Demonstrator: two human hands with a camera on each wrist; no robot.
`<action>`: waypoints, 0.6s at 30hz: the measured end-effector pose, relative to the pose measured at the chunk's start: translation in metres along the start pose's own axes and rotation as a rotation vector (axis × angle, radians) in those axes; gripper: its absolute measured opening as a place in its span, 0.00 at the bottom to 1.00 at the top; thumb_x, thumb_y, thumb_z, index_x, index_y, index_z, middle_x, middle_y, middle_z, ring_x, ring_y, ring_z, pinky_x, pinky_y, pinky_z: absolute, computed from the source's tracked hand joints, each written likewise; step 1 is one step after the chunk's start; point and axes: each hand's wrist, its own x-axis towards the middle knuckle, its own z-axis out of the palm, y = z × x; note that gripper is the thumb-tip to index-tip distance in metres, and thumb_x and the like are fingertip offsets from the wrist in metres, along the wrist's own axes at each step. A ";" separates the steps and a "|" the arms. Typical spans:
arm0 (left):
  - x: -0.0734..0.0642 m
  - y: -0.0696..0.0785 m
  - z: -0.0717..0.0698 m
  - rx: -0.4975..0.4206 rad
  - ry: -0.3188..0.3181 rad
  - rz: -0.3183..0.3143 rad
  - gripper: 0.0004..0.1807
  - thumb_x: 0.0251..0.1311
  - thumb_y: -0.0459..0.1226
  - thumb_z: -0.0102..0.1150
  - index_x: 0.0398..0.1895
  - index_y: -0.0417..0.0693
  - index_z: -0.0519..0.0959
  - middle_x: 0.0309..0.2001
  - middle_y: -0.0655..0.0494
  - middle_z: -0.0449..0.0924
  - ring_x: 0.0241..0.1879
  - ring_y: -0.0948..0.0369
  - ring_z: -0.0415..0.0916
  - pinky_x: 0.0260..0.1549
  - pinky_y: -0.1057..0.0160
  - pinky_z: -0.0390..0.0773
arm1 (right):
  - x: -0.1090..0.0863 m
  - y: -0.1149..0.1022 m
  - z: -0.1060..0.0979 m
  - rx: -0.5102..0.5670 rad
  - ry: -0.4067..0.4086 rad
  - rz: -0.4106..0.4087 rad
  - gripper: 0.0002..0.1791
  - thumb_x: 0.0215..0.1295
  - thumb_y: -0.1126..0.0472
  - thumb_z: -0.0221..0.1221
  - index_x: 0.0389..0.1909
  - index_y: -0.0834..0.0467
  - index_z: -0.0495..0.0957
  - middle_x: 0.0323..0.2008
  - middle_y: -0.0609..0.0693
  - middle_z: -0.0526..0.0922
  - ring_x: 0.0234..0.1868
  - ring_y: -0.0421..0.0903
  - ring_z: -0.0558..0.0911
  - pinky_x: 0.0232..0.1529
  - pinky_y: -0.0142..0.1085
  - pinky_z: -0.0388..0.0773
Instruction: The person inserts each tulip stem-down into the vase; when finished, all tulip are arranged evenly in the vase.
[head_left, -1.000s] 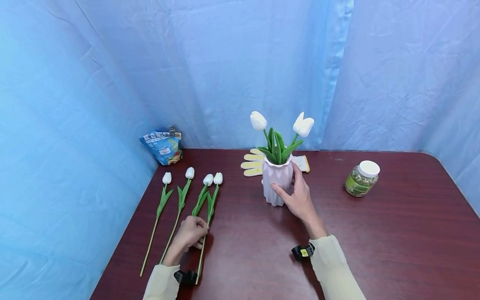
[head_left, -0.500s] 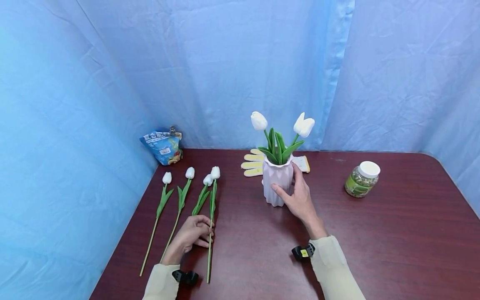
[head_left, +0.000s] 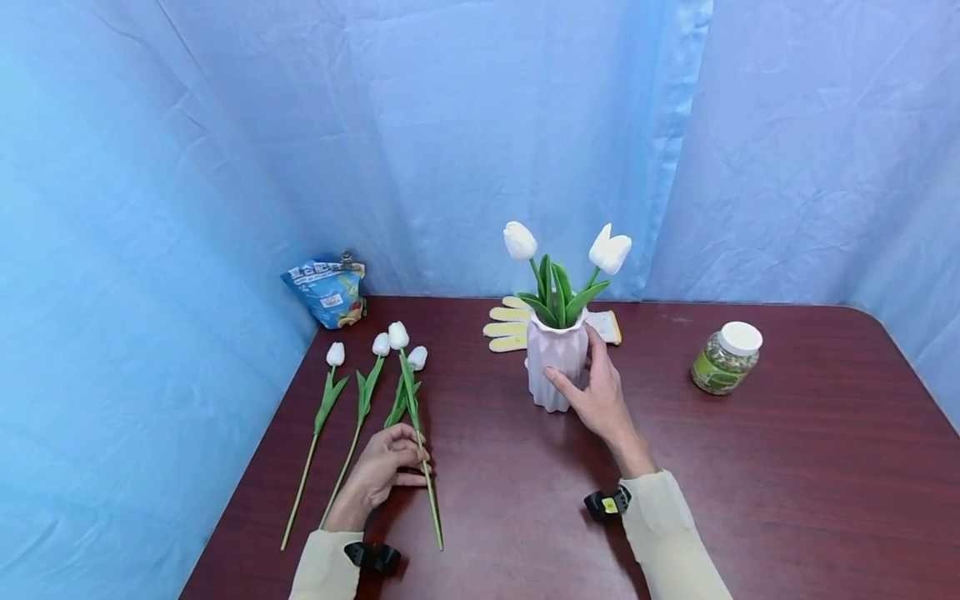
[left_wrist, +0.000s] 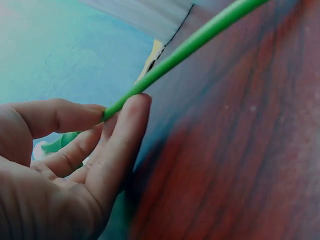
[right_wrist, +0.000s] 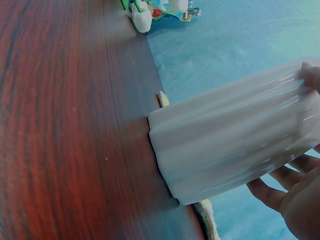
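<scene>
My left hand (head_left: 390,462) pinches the green stem (left_wrist: 185,55) of a white tulip (head_left: 398,336) between thumb and fingers. The stem slants across the fingers, its lower end pointing toward the front right. Under its leaves lies another white tulip (head_left: 417,358), partly covered by the hand. Two more tulips lie to the left, one with its flower head (head_left: 381,344) close by, the other (head_left: 335,354) farther out. My right hand (head_left: 600,400) grips the side of a pale pink fluted vase (head_left: 551,367), thumb in front. The vase stands upright holding white tulips (head_left: 610,250) with green leaves.
Behind the vase lies a white and yellow work glove (head_left: 508,325). A blue pouch (head_left: 326,293) with a clip stands at the back left corner. To the right is a white-lidded jar (head_left: 726,358). Blue curtains surround the dark red table (head_left: 750,483).
The tulip in my left hand has turned: its flower swung left across the neighbouring tulip, and its stem end swung right. My right hand and the vase have stayed put.
</scene>
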 end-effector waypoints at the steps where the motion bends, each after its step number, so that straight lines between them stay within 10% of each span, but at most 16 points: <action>1: 0.000 -0.001 0.000 -0.016 -0.003 0.008 0.10 0.58 0.21 0.51 0.41 0.38 0.69 0.28 0.59 0.82 0.30 0.60 0.85 0.30 0.58 0.88 | 0.000 0.000 0.000 -0.002 0.000 0.000 0.50 0.61 0.50 0.68 0.78 0.54 0.49 0.71 0.61 0.67 0.67 0.59 0.74 0.63 0.58 0.76; 18: 0.003 -0.016 0.000 -0.357 -0.076 0.133 0.13 0.69 0.20 0.44 0.41 0.48 0.69 0.35 0.56 0.82 0.39 0.57 0.86 0.43 0.47 0.87 | 0.000 0.000 -0.001 -0.011 -0.011 0.009 0.51 0.62 0.49 0.67 0.78 0.54 0.48 0.71 0.62 0.66 0.68 0.59 0.73 0.65 0.59 0.75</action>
